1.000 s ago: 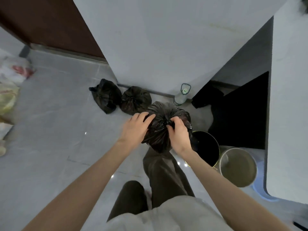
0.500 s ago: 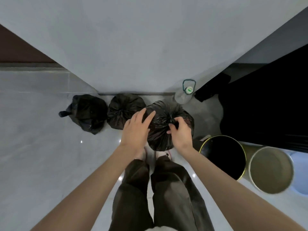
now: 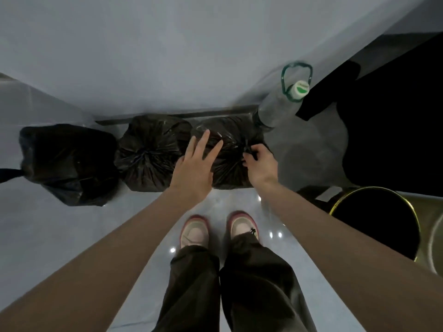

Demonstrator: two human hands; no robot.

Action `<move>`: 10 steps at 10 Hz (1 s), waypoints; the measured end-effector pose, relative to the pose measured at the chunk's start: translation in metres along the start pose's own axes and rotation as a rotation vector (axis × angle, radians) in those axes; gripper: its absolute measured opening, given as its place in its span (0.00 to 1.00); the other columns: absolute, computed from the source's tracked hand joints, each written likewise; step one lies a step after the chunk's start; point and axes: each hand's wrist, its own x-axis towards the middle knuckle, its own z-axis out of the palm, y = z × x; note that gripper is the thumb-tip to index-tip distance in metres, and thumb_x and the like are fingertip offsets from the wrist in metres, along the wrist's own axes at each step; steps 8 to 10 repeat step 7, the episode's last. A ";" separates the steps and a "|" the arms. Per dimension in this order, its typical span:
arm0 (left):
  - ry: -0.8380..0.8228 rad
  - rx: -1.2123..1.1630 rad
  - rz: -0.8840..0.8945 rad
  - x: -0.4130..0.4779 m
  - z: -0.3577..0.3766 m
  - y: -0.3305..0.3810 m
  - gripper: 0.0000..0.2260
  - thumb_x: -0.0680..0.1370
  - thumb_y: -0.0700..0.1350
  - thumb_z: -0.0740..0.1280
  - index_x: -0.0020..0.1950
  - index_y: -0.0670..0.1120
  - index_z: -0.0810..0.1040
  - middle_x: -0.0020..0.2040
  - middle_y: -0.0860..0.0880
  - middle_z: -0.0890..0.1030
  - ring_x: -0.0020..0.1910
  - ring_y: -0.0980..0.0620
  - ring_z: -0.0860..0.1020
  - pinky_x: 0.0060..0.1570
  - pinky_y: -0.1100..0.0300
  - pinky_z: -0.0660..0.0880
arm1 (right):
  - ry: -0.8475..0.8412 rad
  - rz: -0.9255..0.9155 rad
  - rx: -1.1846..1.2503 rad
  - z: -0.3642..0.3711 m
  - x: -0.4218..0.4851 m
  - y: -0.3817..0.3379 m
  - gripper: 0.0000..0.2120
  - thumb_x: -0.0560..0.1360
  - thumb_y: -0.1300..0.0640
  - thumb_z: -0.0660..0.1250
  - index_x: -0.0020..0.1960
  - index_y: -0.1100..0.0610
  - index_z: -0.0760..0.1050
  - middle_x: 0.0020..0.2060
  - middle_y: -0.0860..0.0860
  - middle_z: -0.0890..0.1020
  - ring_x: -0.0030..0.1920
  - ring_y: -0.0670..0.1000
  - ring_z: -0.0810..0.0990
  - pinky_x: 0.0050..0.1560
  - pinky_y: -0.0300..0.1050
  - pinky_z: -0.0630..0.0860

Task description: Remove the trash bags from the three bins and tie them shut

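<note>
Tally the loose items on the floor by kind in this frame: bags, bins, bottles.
Black trash bags: 3, left, middle, right
Bins: 2, black bin with gold rim, grey bin at the frame edge
Clear bottle: 1
Total: 6

crinkled glossy plastic bags (image 3: 148,152), glossy floor (image 3: 60,236).

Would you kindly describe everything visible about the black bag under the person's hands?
The bag is thin, glossy black plastic, crinkled and bulging full. It sits on the floor against the wall's base, rightmost of three black bags, touching the middle bag, with a clear bottle just to its right. Its neck is gathered toward the right, where the right hand pinches it. The left hand lies open over its left side.
</note>
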 end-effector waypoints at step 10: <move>-0.178 -0.155 -0.057 0.042 -0.022 -0.018 0.30 0.80 0.45 0.58 0.78 0.54 0.45 0.79 0.51 0.47 0.77 0.46 0.51 0.71 0.49 0.62 | -0.081 0.007 0.041 0.002 0.022 -0.015 0.19 0.78 0.62 0.59 0.68 0.53 0.70 0.62 0.53 0.78 0.59 0.56 0.78 0.63 0.53 0.74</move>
